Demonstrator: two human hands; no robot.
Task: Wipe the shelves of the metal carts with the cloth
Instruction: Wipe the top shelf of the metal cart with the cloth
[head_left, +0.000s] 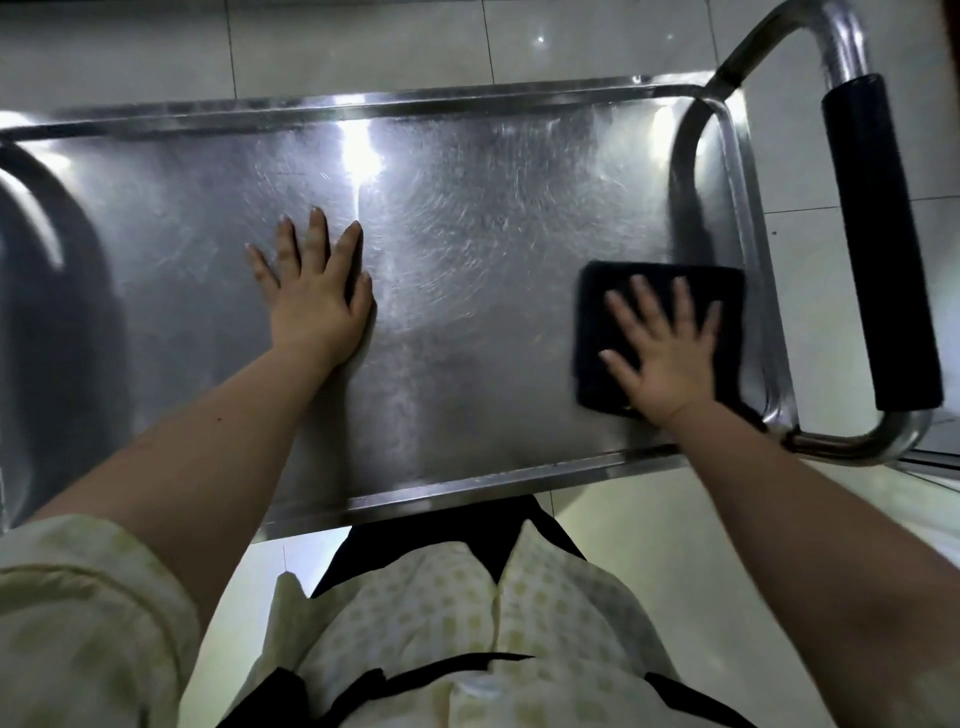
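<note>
The top shelf (467, 218) of a stainless-steel cart fills the middle of the view, shiny and scratched, with a raised rim all round. A dark folded cloth (597, 322) lies flat near the shelf's right end. My right hand (662, 348) presses on it with fingers spread, slightly blurred. My left hand (314, 291) rests flat on the bare metal left of centre, fingers apart, holding nothing.
The cart's tubular handle (878, 244) with a black foam grip rises beyond the right end. A curved steel upright (685, 145) stands inside the right rim. Pale glossy floor tiles (363, 41) surround the cart. My patterned shirt (431, 623) is at the bottom.
</note>
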